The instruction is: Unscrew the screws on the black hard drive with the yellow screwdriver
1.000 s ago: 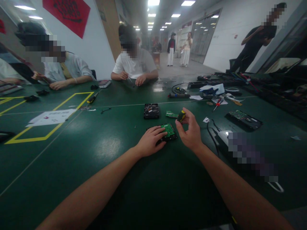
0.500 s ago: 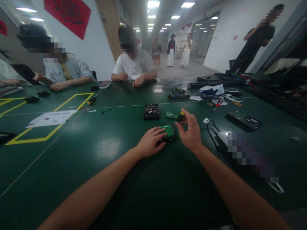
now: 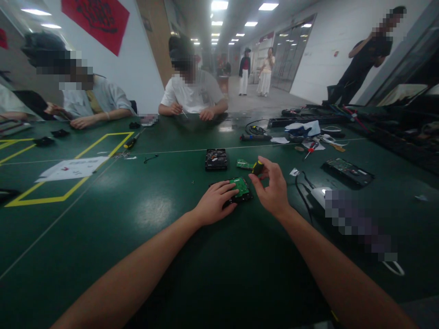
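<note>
My left hand [image 3: 215,202] lies over a hard drive [image 3: 245,196], its fingers across the green circuit board and its thumb along the near edge. The drive sits flat on the table with its board side up. In my right hand [image 3: 273,189] is a screwdriver [image 3: 257,167] with a black and yellow handle, gripped between thumb and fingers. The screwdriver's shaft and tip cannot be made out. Just behind the handle lies a loose green circuit board [image 3: 244,163]. A second hard drive [image 3: 216,159] rests farther back, left of that board.
Another hard drive [image 3: 348,171] lies to the right, near a white power strip [image 3: 318,195] with a dark cable. A red screwdriver [image 3: 311,150] and a black electric screwdriver [image 3: 255,137] are behind. Paper [image 3: 72,168] lies at left. Co-workers sit across the green table [image 3: 164,260].
The screwdriver handle has turned slightly in my right hand, showing more yellow. My left hand stays on the hard drive. The hand of the person opposite has shifted right.
</note>
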`<state>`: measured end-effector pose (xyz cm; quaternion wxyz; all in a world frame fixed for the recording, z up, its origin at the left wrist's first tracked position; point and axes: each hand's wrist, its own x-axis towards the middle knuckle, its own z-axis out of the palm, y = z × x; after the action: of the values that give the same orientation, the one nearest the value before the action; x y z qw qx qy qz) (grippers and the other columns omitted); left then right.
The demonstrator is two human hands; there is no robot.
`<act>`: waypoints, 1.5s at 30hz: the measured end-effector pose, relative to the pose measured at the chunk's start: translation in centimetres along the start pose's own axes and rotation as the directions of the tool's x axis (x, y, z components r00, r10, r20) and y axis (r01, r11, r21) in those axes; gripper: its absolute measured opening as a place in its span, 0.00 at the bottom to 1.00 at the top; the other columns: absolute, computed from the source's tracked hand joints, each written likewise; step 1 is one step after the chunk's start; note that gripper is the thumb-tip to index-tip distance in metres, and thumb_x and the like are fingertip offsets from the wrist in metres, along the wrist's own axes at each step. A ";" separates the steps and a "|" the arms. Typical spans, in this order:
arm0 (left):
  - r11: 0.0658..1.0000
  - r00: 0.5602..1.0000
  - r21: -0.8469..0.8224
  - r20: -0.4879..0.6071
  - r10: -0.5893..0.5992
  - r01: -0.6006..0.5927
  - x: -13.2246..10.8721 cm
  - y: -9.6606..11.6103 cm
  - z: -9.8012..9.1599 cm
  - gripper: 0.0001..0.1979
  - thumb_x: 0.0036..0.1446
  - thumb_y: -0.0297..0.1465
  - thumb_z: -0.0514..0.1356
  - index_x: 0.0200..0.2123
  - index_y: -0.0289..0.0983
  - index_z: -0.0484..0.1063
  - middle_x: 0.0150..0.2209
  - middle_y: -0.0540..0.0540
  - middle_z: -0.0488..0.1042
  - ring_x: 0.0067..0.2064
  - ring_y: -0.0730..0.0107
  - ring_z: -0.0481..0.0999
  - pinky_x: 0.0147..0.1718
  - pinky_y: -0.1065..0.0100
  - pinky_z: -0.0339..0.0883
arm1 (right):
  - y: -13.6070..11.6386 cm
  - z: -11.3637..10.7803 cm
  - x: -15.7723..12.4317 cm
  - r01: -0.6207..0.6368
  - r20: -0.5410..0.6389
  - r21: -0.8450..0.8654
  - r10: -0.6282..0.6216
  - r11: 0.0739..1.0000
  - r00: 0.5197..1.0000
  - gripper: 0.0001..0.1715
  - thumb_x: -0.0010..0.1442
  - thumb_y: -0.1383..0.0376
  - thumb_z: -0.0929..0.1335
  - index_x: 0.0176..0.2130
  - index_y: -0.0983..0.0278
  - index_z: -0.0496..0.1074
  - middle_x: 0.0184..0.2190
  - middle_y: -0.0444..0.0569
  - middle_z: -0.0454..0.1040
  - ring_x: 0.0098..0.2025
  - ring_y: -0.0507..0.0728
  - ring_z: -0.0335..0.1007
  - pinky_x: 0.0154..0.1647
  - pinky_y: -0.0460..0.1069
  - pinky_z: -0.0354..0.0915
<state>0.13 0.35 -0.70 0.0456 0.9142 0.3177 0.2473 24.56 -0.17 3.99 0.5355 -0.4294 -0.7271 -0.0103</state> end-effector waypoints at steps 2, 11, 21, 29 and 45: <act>1.000 1.000 -0.002 0.003 -0.001 0.001 0.0 0.0 0.0 0.23 0.69 0.38 0.62 0.65 0.41 0.71 0.67 0.39 0.72 0.70 0.46 0.66 0.67 0.40 0.65 | 0.0 0.0 0.0 0.002 -0.001 -0.003 -0.002 1.000 1.000 0.34 0.69 0.63 0.70 0.70 0.50 0.62 0.53 0.53 0.74 0.47 0.62 0.75 0.44 0.61 0.79; 1.000 1.000 -0.030 -0.016 -0.001 0.001 0.0 0.2 -0.1 0.24 0.67 0.36 0.64 0.64 0.42 0.72 0.66 0.39 0.72 0.70 0.45 0.66 0.67 0.39 0.65 | 0.4 0.6 -0.5 -0.055 0.071 0.113 0.047 0.992 0.996 0.38 0.72 0.64 0.65 0.76 0.50 0.52 0.63 0.53 0.74 0.56 0.64 0.78 0.59 0.65 0.76; 1.000 1.000 -0.011 -0.008 0.002 -0.003 -0.1 0.0 0.0 0.24 0.68 0.37 0.63 0.65 0.41 0.71 0.66 0.39 0.72 0.70 0.45 0.66 0.67 0.39 0.65 | 0.2 0.4 -0.3 0.009 0.013 -0.007 -0.009 1.000 1.000 0.34 0.71 0.62 0.68 0.72 0.51 0.59 0.57 0.55 0.74 0.47 0.63 0.77 0.49 0.65 0.79; 1.000 1.000 -0.016 -0.008 -0.001 0.001 0.0 0.1 -0.2 0.23 0.68 0.37 0.63 0.65 0.41 0.72 0.66 0.39 0.72 0.70 0.45 0.66 0.67 0.40 0.65 | -0.3 0.0 0.1 0.009 -0.011 -0.038 -0.010 0.999 1.000 0.33 0.69 0.59 0.71 0.69 0.52 0.63 0.51 0.53 0.75 0.44 0.62 0.75 0.46 0.63 0.79; 1.000 1.000 -0.017 -0.004 0.001 -0.001 -0.1 -0.1 0.1 0.24 0.68 0.38 0.63 0.65 0.42 0.71 0.67 0.39 0.71 0.71 0.45 0.65 0.66 0.39 0.65 | -0.2 0.1 0.0 0.041 -0.009 0.005 -0.041 0.999 0.999 0.34 0.69 0.64 0.70 0.69 0.50 0.62 0.54 0.52 0.74 0.49 0.62 0.75 0.48 0.61 0.77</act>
<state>0.03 0.42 -0.81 0.0527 0.9135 0.3154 0.2516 24.38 -0.28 4.08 0.5396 -0.4130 -0.7333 -0.0214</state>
